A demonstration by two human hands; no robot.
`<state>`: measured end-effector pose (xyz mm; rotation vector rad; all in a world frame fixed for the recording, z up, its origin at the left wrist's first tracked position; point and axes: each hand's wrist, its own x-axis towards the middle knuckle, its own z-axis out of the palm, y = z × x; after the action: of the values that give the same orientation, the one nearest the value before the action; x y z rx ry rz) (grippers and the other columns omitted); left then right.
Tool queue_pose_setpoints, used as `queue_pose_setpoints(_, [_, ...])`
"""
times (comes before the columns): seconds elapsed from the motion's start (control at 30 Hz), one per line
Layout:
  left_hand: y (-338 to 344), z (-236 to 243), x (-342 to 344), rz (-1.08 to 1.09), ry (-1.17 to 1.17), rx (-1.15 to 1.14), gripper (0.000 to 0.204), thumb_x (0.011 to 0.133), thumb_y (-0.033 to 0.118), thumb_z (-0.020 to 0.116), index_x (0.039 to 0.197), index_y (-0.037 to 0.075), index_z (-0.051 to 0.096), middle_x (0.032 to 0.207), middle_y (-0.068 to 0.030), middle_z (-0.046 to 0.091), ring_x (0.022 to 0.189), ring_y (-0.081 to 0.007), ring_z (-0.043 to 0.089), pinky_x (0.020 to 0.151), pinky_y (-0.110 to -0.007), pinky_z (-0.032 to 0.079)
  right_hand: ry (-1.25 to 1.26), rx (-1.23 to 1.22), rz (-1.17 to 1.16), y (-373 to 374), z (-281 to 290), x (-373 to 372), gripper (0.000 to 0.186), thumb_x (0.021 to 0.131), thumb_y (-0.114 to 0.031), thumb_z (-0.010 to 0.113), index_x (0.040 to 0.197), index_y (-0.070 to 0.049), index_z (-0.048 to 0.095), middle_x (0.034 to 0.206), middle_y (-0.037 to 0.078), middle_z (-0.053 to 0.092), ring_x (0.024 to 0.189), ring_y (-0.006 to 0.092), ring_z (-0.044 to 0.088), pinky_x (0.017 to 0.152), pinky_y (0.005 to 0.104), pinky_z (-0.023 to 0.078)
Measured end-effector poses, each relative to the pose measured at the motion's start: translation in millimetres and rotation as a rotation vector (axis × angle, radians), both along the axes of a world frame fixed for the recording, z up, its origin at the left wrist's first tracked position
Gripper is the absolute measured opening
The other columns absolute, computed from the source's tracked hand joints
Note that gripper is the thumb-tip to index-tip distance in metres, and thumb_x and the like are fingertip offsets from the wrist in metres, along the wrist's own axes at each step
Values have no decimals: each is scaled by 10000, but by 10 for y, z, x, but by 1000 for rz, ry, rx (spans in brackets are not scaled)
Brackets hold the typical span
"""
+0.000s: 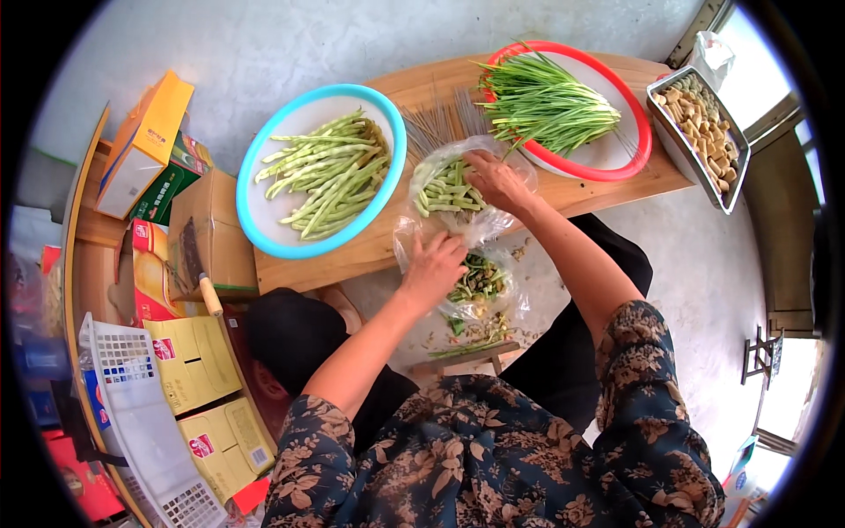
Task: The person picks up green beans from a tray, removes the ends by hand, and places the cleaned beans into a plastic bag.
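A clear plastic bag (478, 231) with cut green bean pieces (444, 191) inside lies at the wooden table's near edge. My left hand (433, 271) is closed on the near-left side of the bag, fingers bent. My right hand (497, 183) reaches over its right side, fingertips together at the bean pieces; what they pinch is hidden. Below the hands, a second clear bag (515, 299) holds green and yellowish trimmings (480, 280). Left of my hands, whole long green beans (326, 180) fill part of a white basin with a blue rim (249, 163).
A red-rimmed basin (635, 106) of green chives (554, 101) stands back right on the table (422, 77). Beyond it is a metal tray (735, 189) of brown chunks (704, 128). Thin skewers (429, 126) lie between the basins. Cardboard boxes (216, 224) and a white basket (141, 414) crowd the left.
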<state>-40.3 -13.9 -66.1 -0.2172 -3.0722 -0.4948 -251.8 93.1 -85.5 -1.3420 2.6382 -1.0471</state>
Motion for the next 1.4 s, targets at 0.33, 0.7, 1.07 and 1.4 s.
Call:
queue_pose_setpoints(0.33, [-330,54,-288,62,54,-64,235,800,251,688,945,66,683,1132,-78,586,1250,-283,421,1047,-618,237,-134,-54,-172,93,-148,-349,328,869,-164,524,1165,-22,533,1120,233,578,1072,405,525,892,451,423])
queue_pose_setpoints(0.7, [-281,510,235,-233,82,-40,227,756,244,723,861,52,662,1123,-93,583,1141,-283,501,1037,-492,332,223,178,181,727,140,660,203,712,-30,542,862,-84,667,872,65,618,986,256,559,903,389,421])
queue_pose_setpoints(1.07, [-961,1138,149,184,124,399,155,826,112,635,933,4,665,874,-119,642,753,-254,629,684,-335,486,296,26,47,473,153,1192,226,804,-184,609,983,-48,633,1041,87,613,1081,265,533,1052,482,301])
queue_pose_setpoints(1.4, [-2055,864,19,562,180,248,122,798,153,599,822,71,685,741,-144,650,724,-316,631,666,-406,486,144,148,77,523,461,1315,250,781,-119,610,1023,-58,614,1089,121,566,1043,301,537,903,421,407])
